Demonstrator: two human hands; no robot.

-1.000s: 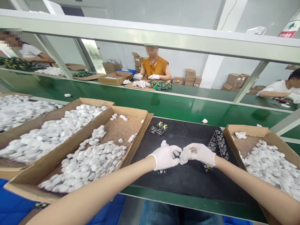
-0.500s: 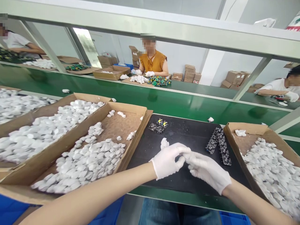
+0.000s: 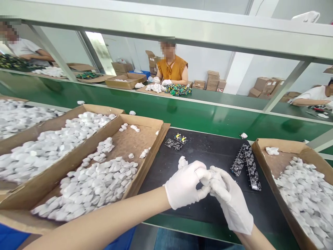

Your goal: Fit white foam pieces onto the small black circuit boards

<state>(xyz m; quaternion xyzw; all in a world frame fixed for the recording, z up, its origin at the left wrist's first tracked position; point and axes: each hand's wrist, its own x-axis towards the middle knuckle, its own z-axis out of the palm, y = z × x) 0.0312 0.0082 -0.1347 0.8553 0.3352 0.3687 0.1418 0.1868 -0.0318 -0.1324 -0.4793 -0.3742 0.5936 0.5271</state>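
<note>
My gloved left hand (image 3: 186, 184) and my gloved right hand (image 3: 229, 196) meet over the black mat (image 3: 208, 146), fingers closed and touching. Whatever is pinched between them is whitish and blends with the gloves, so I cannot make it out. Just beyond my left hand lies a white piece (image 3: 182, 162). Small circuit boards (image 3: 180, 138) with yellow parts sit at the mat's back left. Two dark rows of boards (image 3: 252, 168) rest to the right of my hands.
Open cardboard trays of white pieces (image 3: 96, 184) stand on the left, and another box (image 3: 299, 149) is at the right. A green belt (image 3: 203, 119) runs behind the mat. Beyond it sits a person in an orange top (image 3: 169, 71); other people are at both sides.
My right hand has turned more upright, its fingers now bent against those of my left hand. The view has shifted slightly, moving the right box outward.
</note>
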